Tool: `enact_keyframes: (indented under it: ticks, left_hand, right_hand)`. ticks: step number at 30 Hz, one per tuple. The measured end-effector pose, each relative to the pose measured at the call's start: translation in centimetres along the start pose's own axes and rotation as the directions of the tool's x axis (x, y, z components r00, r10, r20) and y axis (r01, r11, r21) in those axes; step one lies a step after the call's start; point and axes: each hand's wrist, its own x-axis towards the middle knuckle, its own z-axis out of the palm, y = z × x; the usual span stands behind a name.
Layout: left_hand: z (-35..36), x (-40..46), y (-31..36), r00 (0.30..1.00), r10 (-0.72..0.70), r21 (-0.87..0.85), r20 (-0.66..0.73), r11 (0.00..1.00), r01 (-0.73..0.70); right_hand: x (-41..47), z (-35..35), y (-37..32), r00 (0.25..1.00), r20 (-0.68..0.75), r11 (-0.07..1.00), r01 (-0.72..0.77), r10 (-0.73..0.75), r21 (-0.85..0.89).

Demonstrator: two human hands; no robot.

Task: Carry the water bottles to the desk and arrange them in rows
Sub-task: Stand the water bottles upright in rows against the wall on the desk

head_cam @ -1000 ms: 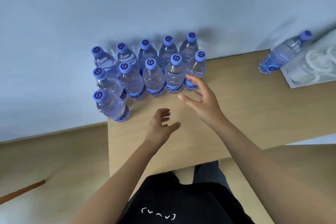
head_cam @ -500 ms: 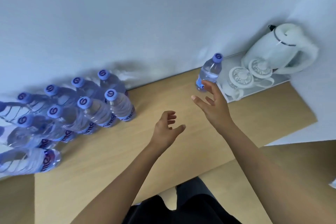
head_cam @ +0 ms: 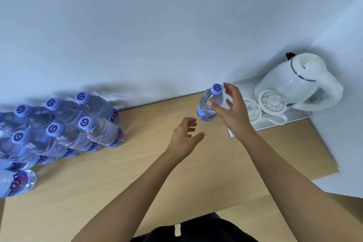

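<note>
Several clear water bottles with blue caps stand in rows (head_cam: 59, 129) at the left of the wooden desk (head_cam: 137, 173), against the white wall. One more bottle (head_cam: 209, 102) stands alone near the wall, right of centre. My right hand (head_cam: 230, 110) is spread beside this lone bottle, thumb in front of it and fingers past its cap; no grip shows. My left hand (head_cam: 185, 136) hovers over the desk just below and left of the bottle, fingers loosely curled, holding nothing.
A white tray (head_cam: 294, 122) at the desk's right end carries a white kettle (head_cam: 298, 82) and two upturned cups (head_cam: 272, 102). The side wall closes off the right. The desk's front edge runs just before my body.
The view has swung right, sliding the rows toward the left edge. My right hand has left the rows and reached the lone bottle by the tray. The left hand followed slightly.
</note>
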Motion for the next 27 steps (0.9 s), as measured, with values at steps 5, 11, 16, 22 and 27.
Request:
enact_keyframes:
  ticks: [5,11,16,22,27]
  left_hand:
    - [-0.8,0.6,-0.2,0.997,-0.051,-0.025,-0.059,0.998,0.050]
    - [-1.6,1.2,-0.1,0.992,-0.090,-0.058,-0.088,0.995,0.085]
    - [-1.5,1.6,-0.5,0.995,-0.090,-0.037,-0.033,0.995,0.089]
    - [-2.8,1.1,-0.7,0.999,-0.034,0.035,0.000,0.999,0.034]
    - [-5.0,-0.9,-0.6,0.995,-0.011,-0.013,0.097,1.000,0.012]
  right_hand:
    - [2.7,0.9,0.1,0.995,0.099,1.000,-0.027,0.026,0.000]
    - [3.8,1.5,0.5,0.989,0.147,1.000,-0.025,0.027,-0.011]
    - [4.0,2.4,0.3,0.990,0.140,1.000,0.005,-0.001,-0.030]
    - [2.5,2.6,-1.5,0.963,0.261,0.994,-0.088,0.067,0.070]
    - [0.5,3.2,-5.2,0.908,0.413,0.977,-0.146,0.071,0.153]
